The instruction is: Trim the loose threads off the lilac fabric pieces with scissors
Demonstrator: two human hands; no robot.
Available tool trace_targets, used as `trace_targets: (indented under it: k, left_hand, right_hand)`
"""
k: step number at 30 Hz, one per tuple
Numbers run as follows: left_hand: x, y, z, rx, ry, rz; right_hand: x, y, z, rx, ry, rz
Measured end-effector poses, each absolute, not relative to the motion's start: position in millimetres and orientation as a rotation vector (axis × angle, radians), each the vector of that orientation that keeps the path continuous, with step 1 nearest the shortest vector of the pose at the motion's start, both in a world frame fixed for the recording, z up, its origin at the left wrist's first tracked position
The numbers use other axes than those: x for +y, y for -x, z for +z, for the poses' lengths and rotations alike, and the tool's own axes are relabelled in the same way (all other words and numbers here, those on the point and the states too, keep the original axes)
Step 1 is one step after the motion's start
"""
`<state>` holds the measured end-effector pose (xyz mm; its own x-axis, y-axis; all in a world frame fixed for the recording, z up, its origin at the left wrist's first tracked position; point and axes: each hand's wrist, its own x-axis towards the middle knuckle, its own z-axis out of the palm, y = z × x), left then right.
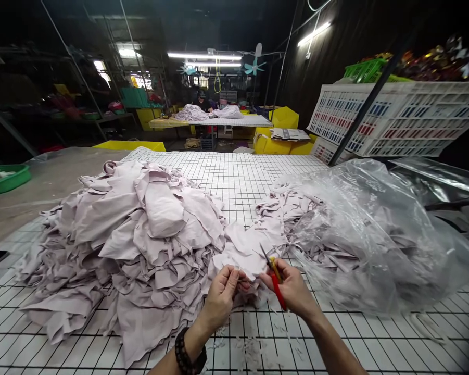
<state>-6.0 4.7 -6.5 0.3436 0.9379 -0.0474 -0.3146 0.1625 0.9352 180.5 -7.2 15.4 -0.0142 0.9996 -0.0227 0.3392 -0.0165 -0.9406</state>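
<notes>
My left hand [223, 296] pinches a pale lilac fabric piece [240, 260] at the near edge of a big heap of similar cut pieces [140, 245]. My right hand [292, 289] is closed round small thread snips with a red and yellow handle [275, 278], their tip pointing up and left towards the fabric. Both hands hover just above the white table with a black grid [238, 172]. Short fabric and thread scraps [253, 349] lie on the grid below my hands. A dark bead bracelet sits on my left wrist.
A clear plastic bag [375, 234] holding more lilac pieces lies at the right. White slotted crates [398, 120] stand behind it. A green basin [5, 177] sits far left. A person works at a distant table [214, 121] with yellow bins nearby.
</notes>
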Motion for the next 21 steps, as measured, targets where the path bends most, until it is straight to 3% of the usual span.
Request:
trace_targets:
  k: [6,21]
  left_hand:
    - [6.9,4.7,0.0,0.814,-1.279,0.914]
    - [4.2,7.9,2.1,0.874,-1.513,0.882]
  right_hand:
    - [-22.0,-196.1,31.1,-1.939,1.742,0.673]
    - [-22.4,-183.9,39.6,-2.02,1.789,0.617]
